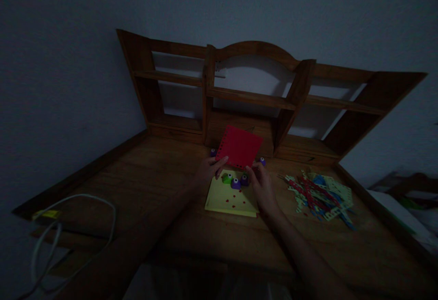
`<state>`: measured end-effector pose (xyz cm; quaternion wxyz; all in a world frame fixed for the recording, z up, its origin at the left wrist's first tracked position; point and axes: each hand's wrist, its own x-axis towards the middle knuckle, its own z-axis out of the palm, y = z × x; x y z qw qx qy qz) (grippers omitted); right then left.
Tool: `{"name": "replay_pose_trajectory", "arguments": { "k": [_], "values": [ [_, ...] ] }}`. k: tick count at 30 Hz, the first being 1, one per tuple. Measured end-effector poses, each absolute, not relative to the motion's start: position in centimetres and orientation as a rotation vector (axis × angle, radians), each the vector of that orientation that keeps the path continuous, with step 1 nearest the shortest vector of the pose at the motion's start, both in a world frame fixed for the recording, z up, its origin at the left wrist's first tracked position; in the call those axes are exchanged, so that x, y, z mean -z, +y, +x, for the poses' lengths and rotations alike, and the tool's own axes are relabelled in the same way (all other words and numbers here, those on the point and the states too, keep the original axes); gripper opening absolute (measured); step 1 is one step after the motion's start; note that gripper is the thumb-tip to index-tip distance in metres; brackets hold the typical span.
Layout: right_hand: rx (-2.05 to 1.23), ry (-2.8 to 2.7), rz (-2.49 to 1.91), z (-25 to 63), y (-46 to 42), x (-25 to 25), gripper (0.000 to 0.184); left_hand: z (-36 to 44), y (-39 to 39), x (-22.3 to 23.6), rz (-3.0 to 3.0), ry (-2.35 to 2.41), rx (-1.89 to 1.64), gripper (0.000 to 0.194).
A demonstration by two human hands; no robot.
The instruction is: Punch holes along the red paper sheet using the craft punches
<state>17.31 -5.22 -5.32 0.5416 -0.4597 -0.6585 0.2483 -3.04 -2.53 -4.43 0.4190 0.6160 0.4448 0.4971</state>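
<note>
A square red panel (241, 146) with small notches or holes along its edges is held up at a tilt above the desk. My left hand (208, 171) grips its lower left corner. Fingers of my right hand (263, 186) pinch the panel's lower right edge. Beneath it lies a flat yellow block (222, 199) with scattered red spots. On that block sit a green piece with an eye (227, 178) and two purple pieces with eyes, one at the front (236, 183) and another (244, 180) beside my right fingers.
A jumbled pile of red, blue and pale green strips (320, 195) lies to the right. Two more purple eyed pieces stand farther back, at left (213, 152) and right (262, 161). A wooden shelf unit (253, 99) rises behind. White cable (111, 209) loops at left.
</note>
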Motion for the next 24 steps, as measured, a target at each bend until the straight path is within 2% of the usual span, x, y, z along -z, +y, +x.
{"name": "replay_pose_trajectory", "arguments": {
  "k": [16, 24],
  "values": [
    [-0.538, -1.398, -1.136, 17.5, -5.6, 4.6, 0.031, -3.4, -1.8, 5.1, 1.501, 1.181, -1.368, 0.039],
    [-0.603, -1.315, -1.113, 17.6, -5.8, 3.9, 0.037, -3.5, -1.7, 5.4, 1.514, 1.159, -1.362, 0.038]
  ]
}}
